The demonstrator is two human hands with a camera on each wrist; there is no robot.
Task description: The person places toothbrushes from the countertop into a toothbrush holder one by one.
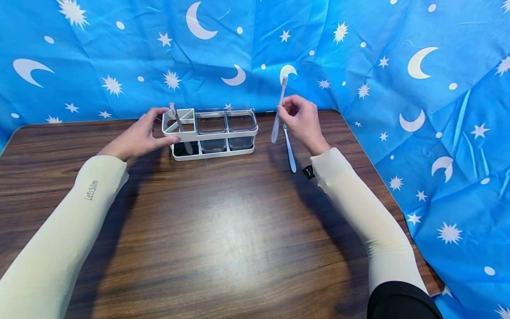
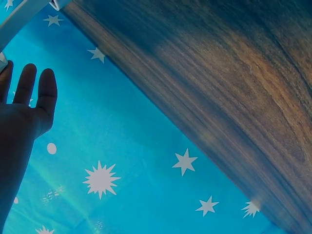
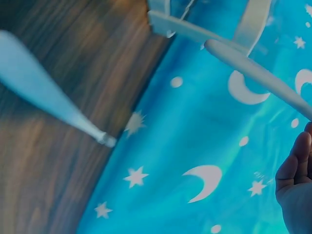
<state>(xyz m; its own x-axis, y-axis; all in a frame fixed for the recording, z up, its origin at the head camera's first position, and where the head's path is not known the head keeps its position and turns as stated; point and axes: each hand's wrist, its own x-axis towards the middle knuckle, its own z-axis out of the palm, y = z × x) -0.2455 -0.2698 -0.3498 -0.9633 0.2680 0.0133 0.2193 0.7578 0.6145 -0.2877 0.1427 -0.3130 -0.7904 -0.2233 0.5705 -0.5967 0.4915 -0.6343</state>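
In the head view, I see the left hand (image 1: 137, 135) left of centre, pinching the end of the white rack (image 1: 217, 155) between thumb and forefinger. One standing toothbrush (image 1: 177, 118) leans inside its left compartment, so I judge this one as done. Right of centre, the right hand (image 1: 303, 117) pinches a grey toothbrush (image 1: 276, 126), bristles upward, apart from the rack; below it, a blue toothbrush (image 1: 291, 155) lies on the table (image 1: 223, 212). By my judgement, these two are left. In the left wrist view, I find fingers at the left edge and a part of the rack in the upper left; the pinch itself I cannot tell there. In the right wrist view, the grey toothbrush slants at upper right, the blue one is at left, and the hand is cut by the right edge.
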